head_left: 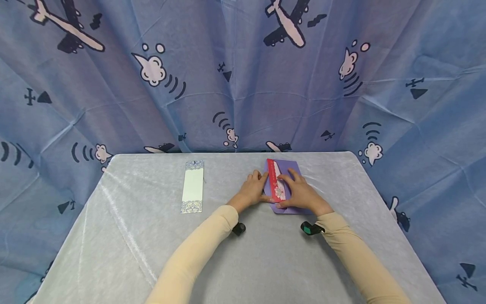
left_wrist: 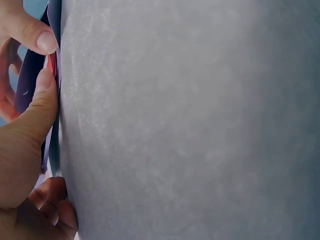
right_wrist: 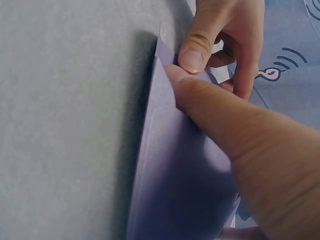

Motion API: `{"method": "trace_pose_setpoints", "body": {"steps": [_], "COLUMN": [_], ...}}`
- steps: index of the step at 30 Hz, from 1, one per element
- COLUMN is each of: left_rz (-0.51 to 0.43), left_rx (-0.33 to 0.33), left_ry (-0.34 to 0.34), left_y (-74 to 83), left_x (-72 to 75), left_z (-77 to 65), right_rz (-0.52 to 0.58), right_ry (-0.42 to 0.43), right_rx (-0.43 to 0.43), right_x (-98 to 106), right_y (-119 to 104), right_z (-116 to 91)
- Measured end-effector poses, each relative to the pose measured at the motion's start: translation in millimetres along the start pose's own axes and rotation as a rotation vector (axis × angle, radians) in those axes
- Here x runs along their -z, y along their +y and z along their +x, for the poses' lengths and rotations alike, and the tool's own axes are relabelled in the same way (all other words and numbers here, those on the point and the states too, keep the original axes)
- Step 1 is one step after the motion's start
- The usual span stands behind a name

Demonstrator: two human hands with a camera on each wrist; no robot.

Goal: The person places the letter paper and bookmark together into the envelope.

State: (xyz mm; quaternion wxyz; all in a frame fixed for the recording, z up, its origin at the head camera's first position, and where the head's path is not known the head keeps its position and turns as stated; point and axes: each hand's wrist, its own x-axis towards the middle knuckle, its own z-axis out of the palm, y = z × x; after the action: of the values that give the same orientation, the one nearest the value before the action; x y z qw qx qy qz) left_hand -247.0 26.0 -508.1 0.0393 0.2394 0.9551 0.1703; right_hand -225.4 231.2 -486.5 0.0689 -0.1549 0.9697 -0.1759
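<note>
A purple paper envelope (head_left: 290,166) lies on the table's right half, with a narrow red card with white floral print (head_left: 272,179) along its left part. My left hand (head_left: 250,191) grips the envelope's left side, its thumb near the lower edge. From the right, my right hand (head_left: 302,193) holds the red card between bent index finger and thumb. In the right wrist view, the right thumb's tip sits behind a raised edge of the purple paper (right_wrist: 175,165), close to the left thumb (right_wrist: 192,60). A sliver of red card (left_wrist: 50,64) shows in the left wrist view.
A pale bookmark-like strip (head_left: 193,188) with blue patterned ends lies left of the hands. Light grey cloth (head_left: 152,253) covers the table. Behind it hangs a blue curtain (head_left: 205,63) printed with aeroplanes. Each wrist bears a small black camera (head_left: 312,228).
</note>
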Motion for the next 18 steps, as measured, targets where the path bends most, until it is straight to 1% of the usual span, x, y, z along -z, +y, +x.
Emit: {"method": "trace_pose_setpoints", "body": {"steps": [5, 11, 18], "left_rz": [0.006, 0.021, 0.031], "left_rx": [0.011, 0.038, 0.037], "left_ry": [0.004, -0.005, -0.008], "left_y": [0.8, 1.8, 2.6], "left_x": [0.0, -2.3, -3.5], "left_z": [1.0, 4.9, 9.0], "right_rz": [0.002, 0.0, 0.0], "right_ry": [0.005, 0.009, 0.02], "right_rx": [0.005, 0.014, 0.028], "right_x": [0.3, 0.2, -1.1], "right_y": [-0.6, -0.9, 0.9], "right_z": [-0.1, -0.1, 0.0]}}
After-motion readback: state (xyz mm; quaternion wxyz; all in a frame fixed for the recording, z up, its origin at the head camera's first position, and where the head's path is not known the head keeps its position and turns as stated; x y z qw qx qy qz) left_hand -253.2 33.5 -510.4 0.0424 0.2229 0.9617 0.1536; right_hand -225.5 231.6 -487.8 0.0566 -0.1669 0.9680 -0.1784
